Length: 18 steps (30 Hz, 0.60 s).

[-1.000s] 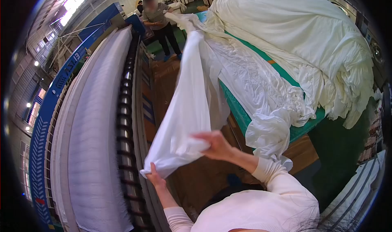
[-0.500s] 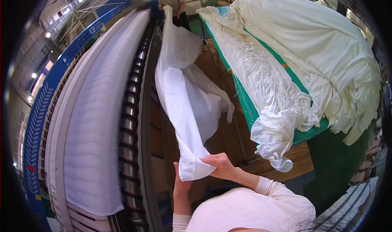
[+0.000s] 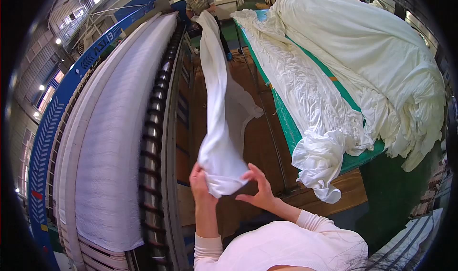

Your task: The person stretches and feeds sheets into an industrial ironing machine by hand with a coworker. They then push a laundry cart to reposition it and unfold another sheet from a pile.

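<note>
A long white sheet (image 3: 217,104) stretches from me to a co-worker at the far end, sagging between us. My left hand (image 3: 201,185) is closed on its near left corner, the fingers at the cloth's edge. At the other near corner is my right hand (image 3: 261,190), thumb and fingers spread apart, with fingertips touching or very close to the cloth. The sheet's near end is bunched and folded over between my hands. Part of it hangs down on the right, above the brown floor covering.
On my left runs a long ironing machine (image 3: 109,142) with white cloth over its bed and a dark spiral-wrapped roller (image 3: 153,128). A green table (image 3: 288,123) on the right bears heaped white linens (image 3: 353,37). The co-worker (image 3: 200,4) stands at the far end.
My left hand has risen and taken the left corner. My right hand's fingers have opened at the right corner. The sheet has narrowed and straightened, and the co-worker's end has come lower.
</note>
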Tool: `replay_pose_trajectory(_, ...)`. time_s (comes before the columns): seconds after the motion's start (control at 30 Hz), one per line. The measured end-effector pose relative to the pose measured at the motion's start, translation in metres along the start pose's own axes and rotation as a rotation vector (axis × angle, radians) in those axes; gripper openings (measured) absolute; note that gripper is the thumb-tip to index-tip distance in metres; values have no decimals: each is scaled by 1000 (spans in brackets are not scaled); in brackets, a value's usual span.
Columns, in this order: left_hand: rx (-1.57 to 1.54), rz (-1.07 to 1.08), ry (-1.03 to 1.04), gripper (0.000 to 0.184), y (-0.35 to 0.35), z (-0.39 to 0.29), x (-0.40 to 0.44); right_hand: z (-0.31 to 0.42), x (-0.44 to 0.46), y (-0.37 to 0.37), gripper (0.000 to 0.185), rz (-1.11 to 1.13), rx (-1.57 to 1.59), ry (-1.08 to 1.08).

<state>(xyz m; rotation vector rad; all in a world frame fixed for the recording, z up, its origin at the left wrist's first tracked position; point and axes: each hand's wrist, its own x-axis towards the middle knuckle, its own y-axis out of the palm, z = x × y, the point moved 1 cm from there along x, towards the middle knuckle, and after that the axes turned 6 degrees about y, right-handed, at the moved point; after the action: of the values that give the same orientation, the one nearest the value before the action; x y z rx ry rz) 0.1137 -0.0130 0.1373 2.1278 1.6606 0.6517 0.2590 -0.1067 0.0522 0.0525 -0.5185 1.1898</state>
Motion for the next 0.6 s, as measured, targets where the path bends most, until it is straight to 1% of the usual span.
replay_pose_trajectory(0.03, -67, 24, 79, 33, 6, -14, 5, -13, 6, 3, 106, -26, -109, -34)
replay_pose_trajectory(0.1, -140, 34, 130, 37, 32, -37, 9, -34, 19, 9, 113, -73, -330, -97)
replay_pose_trajectory(0.13, -175, 36, 153, 39, 42, -46, 6, -62, 19, 23, 127, 9, -333, 23)
replay_pose_trajectory(0.23, -338, -140, 231, 42, 66, -56, -6, -94, 43, 64, 129, 7, -402, 70)
replay_pose_trajectory(0.27, -357, -151, 263, 42, 69, -61, -7, -103, 55, 78, 128, -40, -426, 103)
replay_pose_trajectory(0.33, -409, -118, 328, 44, 70, -69, -7, -109, 79, 100, 126, -138, -471, 174)
replay_pose_trajectory(0.43, -493, -20, 368, 47, 67, -83, 0, -95, 119, 107, 121, -320, -349, 198)
replay_pose_trajectory(0.47, -532, 12, 359, 48, 66, -83, 3, -87, 128, 103, 119, -282, -320, 155)
replay_pose_trajectory(0.57, -710, 119, 246, 52, 65, -83, 16, -107, 137, 124, 118, 23, -431, 145)
replay_pose_trajectory(0.6, -764, 144, 199, 53, 65, -83, 17, -120, 138, 134, 113, 101, -542, 197)
